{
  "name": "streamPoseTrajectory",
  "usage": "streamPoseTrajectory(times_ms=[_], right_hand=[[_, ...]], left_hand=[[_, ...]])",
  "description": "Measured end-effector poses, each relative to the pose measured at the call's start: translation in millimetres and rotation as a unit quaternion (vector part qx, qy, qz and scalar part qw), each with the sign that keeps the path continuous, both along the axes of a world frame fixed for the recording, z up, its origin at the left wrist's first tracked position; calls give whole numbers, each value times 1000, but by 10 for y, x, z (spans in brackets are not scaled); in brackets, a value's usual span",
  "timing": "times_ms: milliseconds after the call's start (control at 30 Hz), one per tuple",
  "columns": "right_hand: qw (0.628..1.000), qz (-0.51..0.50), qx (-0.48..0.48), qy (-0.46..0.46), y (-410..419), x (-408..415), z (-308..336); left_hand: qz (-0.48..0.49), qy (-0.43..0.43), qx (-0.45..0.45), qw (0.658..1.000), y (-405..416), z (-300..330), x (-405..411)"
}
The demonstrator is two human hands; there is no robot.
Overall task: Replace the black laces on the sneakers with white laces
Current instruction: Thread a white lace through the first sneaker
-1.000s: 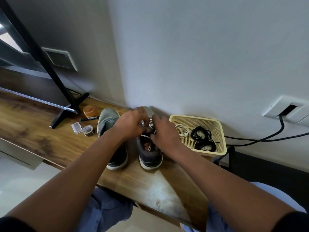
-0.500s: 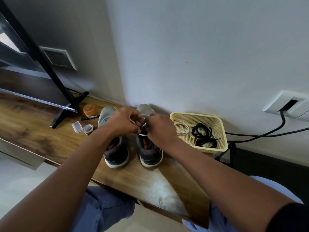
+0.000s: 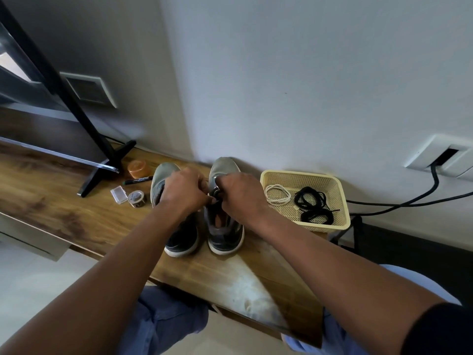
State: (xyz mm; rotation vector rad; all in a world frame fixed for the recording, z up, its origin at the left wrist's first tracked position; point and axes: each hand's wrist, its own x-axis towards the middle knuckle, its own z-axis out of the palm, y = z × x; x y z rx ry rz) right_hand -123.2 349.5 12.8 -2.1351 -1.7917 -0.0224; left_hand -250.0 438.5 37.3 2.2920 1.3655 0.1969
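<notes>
Here, two grey sneakers are being kept side by side on the wooden tabletop (image 3: 76, 221), toes toward the wall and heels toward the person. The left sneaker (image 3: 179, 234) is being partly covered by the left forearm. Over the tongue area of the right sneaker (image 3: 224, 234), both hands are being held together: the left hand (image 3: 185, 192) is being kept with its fingers curled, pinching at a bit of white lace (image 3: 214, 194) that is showing between the two hands, and the right hand (image 3: 242, 196) is likewise being closed, fingertips pinching at the same spot on the shoe. How much lace is being gripped by each hand cannot be told, since the fingers are covering it.

Just to the right of the shoes, a pale yellow basket (image 3: 341, 201) is being kept against the wall; inside it a coiled white lace (image 3: 277, 197) is lying to the left and a tangle of black laces (image 3: 313, 208) to the right, the two slightly apart.

To the left of the sneakers, an orange lid (image 3: 138, 169), a black marker (image 3: 138, 180), a roll of tape (image 3: 137, 198) and a small clear box (image 3: 119, 195) are lying near one another on the tabletop, beside a black stand foot (image 3: 102, 172)
</notes>
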Motion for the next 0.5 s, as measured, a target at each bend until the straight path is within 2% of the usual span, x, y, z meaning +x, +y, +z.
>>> streamPoseTrajectory(times_ms=[300,500], right_hand=[[998,45,42,4,-48,-41,-91],[998,30,34,32,-19,-37,-131]], left_hand=[[5,98,116,988,-104,-162,136],[2,102,167,981,-136,-370,185]])
